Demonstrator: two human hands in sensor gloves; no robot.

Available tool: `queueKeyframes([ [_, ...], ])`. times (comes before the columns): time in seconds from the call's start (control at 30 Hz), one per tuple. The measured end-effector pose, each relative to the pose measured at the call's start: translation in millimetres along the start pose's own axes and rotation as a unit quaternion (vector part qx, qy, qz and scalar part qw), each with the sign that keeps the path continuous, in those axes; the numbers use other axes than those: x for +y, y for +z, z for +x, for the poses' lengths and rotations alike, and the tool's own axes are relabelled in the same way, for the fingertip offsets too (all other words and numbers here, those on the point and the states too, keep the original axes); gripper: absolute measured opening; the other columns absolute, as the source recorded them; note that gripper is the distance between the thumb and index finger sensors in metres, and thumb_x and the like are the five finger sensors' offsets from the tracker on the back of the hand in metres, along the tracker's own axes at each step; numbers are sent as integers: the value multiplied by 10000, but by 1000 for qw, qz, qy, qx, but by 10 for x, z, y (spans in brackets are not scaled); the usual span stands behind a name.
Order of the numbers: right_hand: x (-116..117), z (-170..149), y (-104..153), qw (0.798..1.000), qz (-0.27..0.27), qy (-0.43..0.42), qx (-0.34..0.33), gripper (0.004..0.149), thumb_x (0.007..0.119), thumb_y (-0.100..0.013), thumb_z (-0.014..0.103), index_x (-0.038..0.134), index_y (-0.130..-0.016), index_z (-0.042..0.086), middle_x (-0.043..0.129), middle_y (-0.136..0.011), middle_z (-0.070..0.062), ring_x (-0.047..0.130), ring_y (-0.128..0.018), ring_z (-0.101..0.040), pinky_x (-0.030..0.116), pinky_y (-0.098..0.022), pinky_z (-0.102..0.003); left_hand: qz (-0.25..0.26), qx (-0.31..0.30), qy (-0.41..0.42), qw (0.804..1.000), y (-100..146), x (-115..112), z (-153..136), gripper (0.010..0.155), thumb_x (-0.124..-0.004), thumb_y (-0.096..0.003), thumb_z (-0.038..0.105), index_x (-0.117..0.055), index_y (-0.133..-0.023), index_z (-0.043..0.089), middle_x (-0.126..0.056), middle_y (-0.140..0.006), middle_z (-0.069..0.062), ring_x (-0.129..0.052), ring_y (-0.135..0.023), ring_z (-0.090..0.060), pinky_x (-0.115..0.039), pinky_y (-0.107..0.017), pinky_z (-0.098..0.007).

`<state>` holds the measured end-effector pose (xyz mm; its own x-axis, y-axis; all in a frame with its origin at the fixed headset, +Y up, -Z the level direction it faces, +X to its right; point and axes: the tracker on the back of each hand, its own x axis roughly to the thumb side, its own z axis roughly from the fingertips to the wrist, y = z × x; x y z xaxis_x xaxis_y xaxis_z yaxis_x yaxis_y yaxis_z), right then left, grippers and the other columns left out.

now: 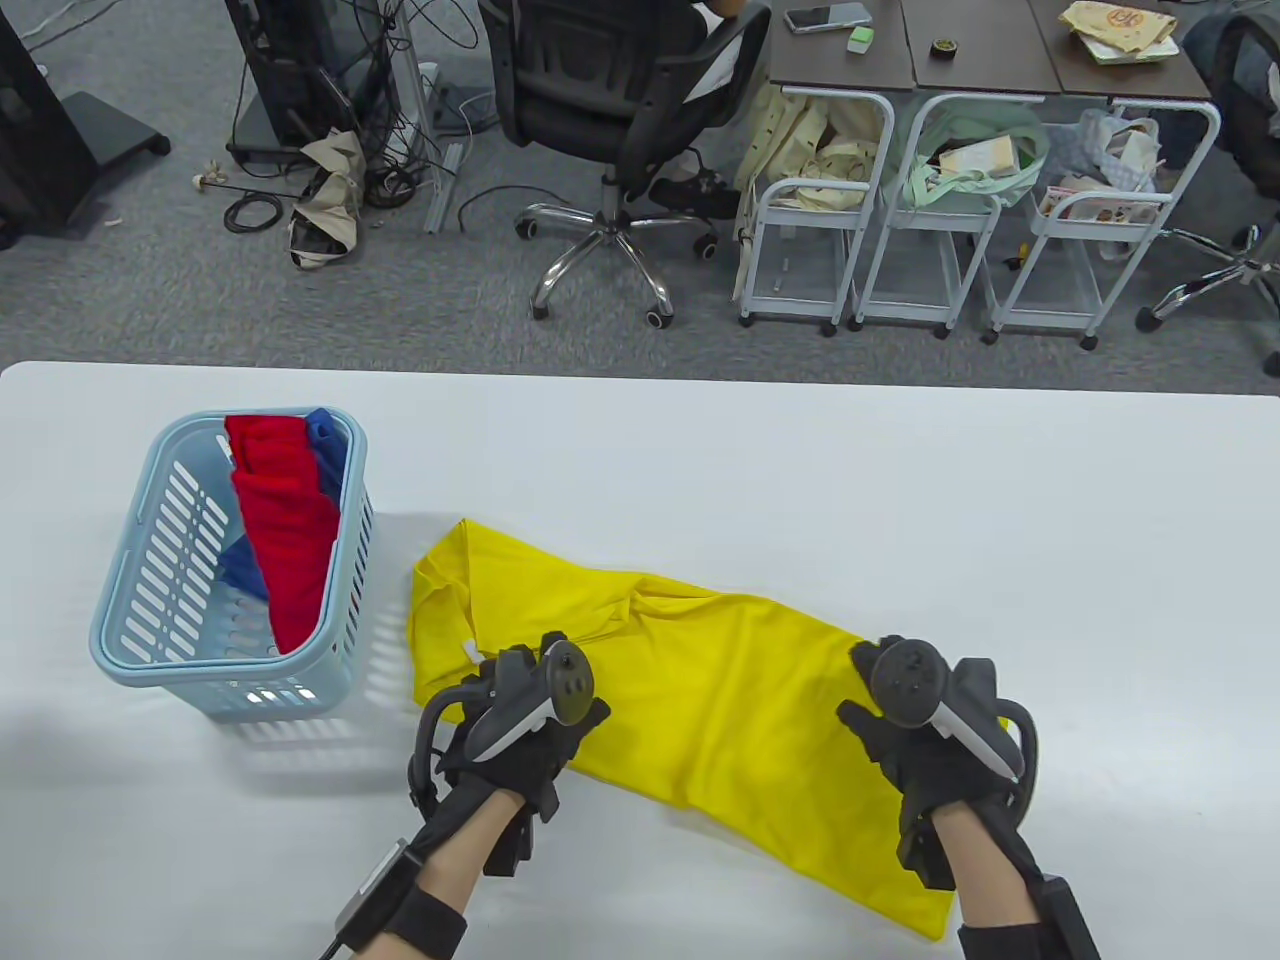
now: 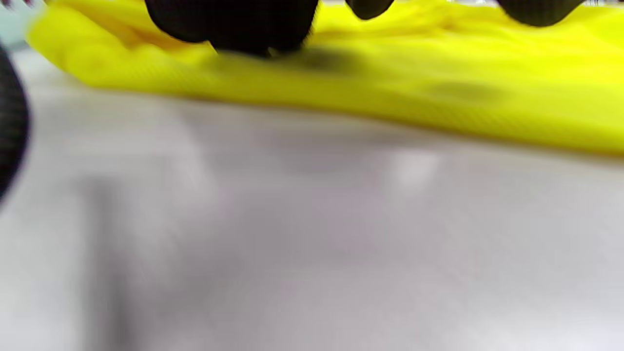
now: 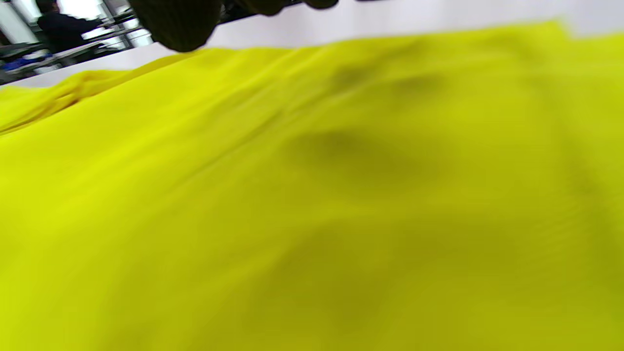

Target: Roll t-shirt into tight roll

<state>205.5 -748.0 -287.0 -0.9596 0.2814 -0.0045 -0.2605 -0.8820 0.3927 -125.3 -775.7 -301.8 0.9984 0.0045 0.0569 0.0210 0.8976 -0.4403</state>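
I've got the yellow t-shirt (image 1: 700, 690) folded into a long strip across the lower middle of the frame, left hand (image 1: 520, 715) and right hand (image 1: 925, 730) resting on it, probably flattening it before rolling, though I can't tell the finger positions.

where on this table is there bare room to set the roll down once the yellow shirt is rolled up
Bare table lies behind the yellow t-shirt to the far edge, and right of it. A smaller patch lies in front of the blue basket. It is crowded around the left hand and right hand, both over the shirt.
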Motion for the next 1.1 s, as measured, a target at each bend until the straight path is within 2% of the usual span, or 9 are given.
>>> queueKeyframes([
  [0.13, 168, -18, -170, 996, 31, 68, 54, 725, 683, -570, 498, 304, -1156, 301, 248, -1227, -9, 230, -1162, -366, 343, -758, -634, -24, -23, -128, 991, -66, -98, 119, 827, -320, -531, 717, -107, -1198, 276, -193, -1266, -265, -349, -1127, -528, -443, -787, -669],
  [0.23, 21, -91, -87, 997, 0, 40, 63, 671, 720, -566, 478, 460, -1147, 267, 454, -1212, -29, 438, -1143, -348, 455, -744, -605, -12, 0, -84, 996, -127, -10, -19, 831, -436, -538, 696, -108, -1195, 308, -177, -1298, -160, -264, -1160, -490, -377, -794, -687],
  [0.37, -85, 109, 120, 999, -25, 36, 14, 543, 726, -556, 477, 762, -1016, 190, 875, -971, -81, 927, -817, -319, 737, -581, -498, 93, 122, -154, 976, -98, 153, -246, 752, -632, -603, 527, -236, -1202, 302, -294, -1291, -158, -301, -1155, -480, -368, -790, -685],
  [0.47, -46, 282, 148, 999, -22, 40, -19, 513, 726, -558, 464, 776, -993, 197, 926, -876, -66, 972, -713, -274, 757, -538, -473, 120, 109, -175, 971, 2, 196, -207, 684, -534, -601, 584, -363, -1203, 309, -401, -1287, -139, -410, -1153, -461, -442, -787, -663],
  [0.63, 90, 424, 72, 996, 2, 52, -72, 628, 724, -583, 420, 469, -1144, 302, 439, -1225, -37, 475, -1142, -366, 473, -749, -602, 12, -15, -11, 1000, -39, 21, 9, 823, -424, -538, 724, -337, -1221, 273, -425, -1294, -173, -442, -1150, -481, -456, -780, -678],
  [0.7, 213, 440, 15, 995, 34, 62, -73, 670, 736, -572, 423, 418, -1152, 311, 361, -1235, -14, 356, -1176, -359, 445, -757, -615, -54, -19, -44, 997, -148, -122, 84, 828, -439, -545, 693, -138, -1194, 276, -115, -1269, -209, -237, -1148, -499, -364, -792, -688],
  [0.77, 302, 436, -29, 993, 52, 87, -55, 682, 745, -562, 427, 420, -1147, 294, 339, -1215, -6, 358, -1160, -337, 473, -749, -600, -26, -28, -91, 995, -182, -70, 74, 779, -358, -554, 659, -102, -1187, 284, -120, -1270, -190, -241, -1153, -481, -371, -789, -681],
  [0.9, 279, 619, 110, 991, 31, 100, -81, 694, 731, -554, 473, 472, -1151, 233, 485, -1194, -93, 523, -1107, -400, 548, -720, -575, 82, 39, -131, 987, -95, 92, 37, 723, -598, -597, 499, -220, -1180, 302, -285, -1280, -138, -310, -1156, -447, -383, -800, -648],
  [1.1, 265, 964, 377, 983, -5, 127, -134, 602, 703, -557, 493, 651, -1085, 209, 843, -1002, -71, 888, -851, -313, 726, -596, -487, -56, -63, 50, 995, -29, -19, -9, 805, -477, -558, 675, -200, -1202, 281, -219, -1285, -182, -278, -1150, -483, -350, -803, -649],
])
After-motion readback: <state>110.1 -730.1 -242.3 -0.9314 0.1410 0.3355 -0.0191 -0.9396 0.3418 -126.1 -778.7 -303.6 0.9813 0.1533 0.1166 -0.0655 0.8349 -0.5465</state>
